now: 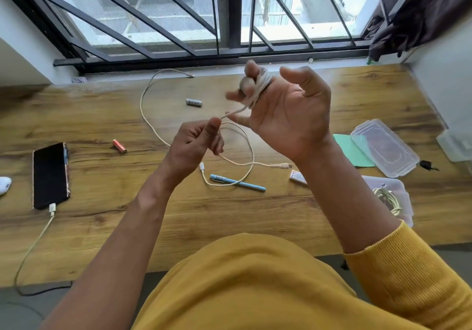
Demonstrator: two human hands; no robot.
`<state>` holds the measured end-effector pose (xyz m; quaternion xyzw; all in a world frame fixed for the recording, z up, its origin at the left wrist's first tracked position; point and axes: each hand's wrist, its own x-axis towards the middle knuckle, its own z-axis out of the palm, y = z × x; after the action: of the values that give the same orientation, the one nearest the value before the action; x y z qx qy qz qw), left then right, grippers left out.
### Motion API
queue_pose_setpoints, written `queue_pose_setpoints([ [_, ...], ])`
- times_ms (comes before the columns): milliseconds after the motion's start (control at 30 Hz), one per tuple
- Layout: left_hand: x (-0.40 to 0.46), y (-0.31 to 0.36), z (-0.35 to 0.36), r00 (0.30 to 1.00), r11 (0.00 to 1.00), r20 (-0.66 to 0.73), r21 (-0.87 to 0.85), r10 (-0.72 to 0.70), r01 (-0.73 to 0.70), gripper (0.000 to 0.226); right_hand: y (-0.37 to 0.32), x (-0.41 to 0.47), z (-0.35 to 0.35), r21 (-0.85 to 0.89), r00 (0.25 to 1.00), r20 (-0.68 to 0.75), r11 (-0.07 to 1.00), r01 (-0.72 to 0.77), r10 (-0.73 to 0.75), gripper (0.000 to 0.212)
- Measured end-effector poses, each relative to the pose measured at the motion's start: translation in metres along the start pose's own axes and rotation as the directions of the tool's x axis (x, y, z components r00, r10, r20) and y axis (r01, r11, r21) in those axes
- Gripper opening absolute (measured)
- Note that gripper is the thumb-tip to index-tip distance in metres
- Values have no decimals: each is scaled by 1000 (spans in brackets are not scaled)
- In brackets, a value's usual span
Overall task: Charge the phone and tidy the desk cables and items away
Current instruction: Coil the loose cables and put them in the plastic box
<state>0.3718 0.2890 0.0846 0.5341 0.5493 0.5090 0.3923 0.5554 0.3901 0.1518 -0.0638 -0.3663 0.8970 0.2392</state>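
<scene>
Above the wooden desk (178,222), my right hand (283,115) is raised palm-up with a white cable (258,92) wound in loops round its fingers. My left hand (196,143) pinches the same cable just below, between thumb and fingers. The cable's loose length (145,94) trails across the desk to a plug near the window. A second white cable (249,161) lies looped under my hands. The black phone (49,175) lies at the left with a charging cable (38,237) plugged into its near end.
On the desk lie a silver battery (194,102), an orange battery (119,146), a blue pen (237,182), a small tube (297,177) and a green card (353,150). A clear lid (383,147) sits at right; a clear box (394,196) below holds a coiled cable.
</scene>
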Motion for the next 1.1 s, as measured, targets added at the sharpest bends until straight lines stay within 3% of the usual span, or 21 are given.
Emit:
queue_pose_setpoints([
  [67, 3, 6, -2, 999, 999, -12, -36, -31, 30, 50, -5, -1, 8, -71, 996, 35, 994, -77, 80, 45],
  [167, 6, 6, -10, 998, 998, -13, -21, -56, 56, 52, -7, -1, 16, -309, 970, 104, 934, -180, 221, 54],
  [333, 13, 13, -27, 998, 998, -42, 43, -40, 42, 66, 3, 1, 21, -686, 924, 28, 680, -260, 382, 50],
  [400, 14, 16, -31, 999, 994, -30, 101, -35, 38, 64, 9, 3, 21, -800, 906, -68, 521, -300, 418, 45],
  [467, 15, 17, -34, 999, 988, -9, 152, -31, 32, 63, 14, 6, 21, -898, 888, -204, 282, -338, 412, 40],
  [533, 16, 18, -34, 1000, 982, 0, 186, -27, 27, 57, 18, 9, 21, -938, 888, -334, -22, -345, 316, 33],
  [600, 17, 20, -33, 999, 983, -3, 181, -34, 34, 52, 24, 11, 19, -907, 906, -387, -250, -340, 173, 26],
  [700, 15, 24, -29, 998, 989, 3, 133, -62, 61, 45, 27, 12, 16, -882, 926, -375, -325, -341, 47, 19],
  [767, 15, 26, -24, 997, 994, 6, 85, -75, 74, 42, 29, 12, 12, -889, 930, -366, -304, -343, 22, 26],
  [833, 13, 27, -17, 996, 996, 4, 3, -92, 92, 40, 32, 13, 7, -919, 934, -356, -179, -353, -12, 31],
  [900, 9, 26, -10, 993, 988, 6, -92, -122, 122, 39, 35, 13, 8, -934, 945, -328, 152, -323, -9, 38],
  [1000, 2, 23, -2, 988, 975, 28, -160, -152, 155, 41, 33, 11, 11, -730, 962, -268, 661, -174, -44, 60],
  [1100, -2, 21, 3, 982, 968, 59, -167, -180, 188, 41, 25, 9, 13, -408, 974, -222, 911, -53, -43, 69],
])
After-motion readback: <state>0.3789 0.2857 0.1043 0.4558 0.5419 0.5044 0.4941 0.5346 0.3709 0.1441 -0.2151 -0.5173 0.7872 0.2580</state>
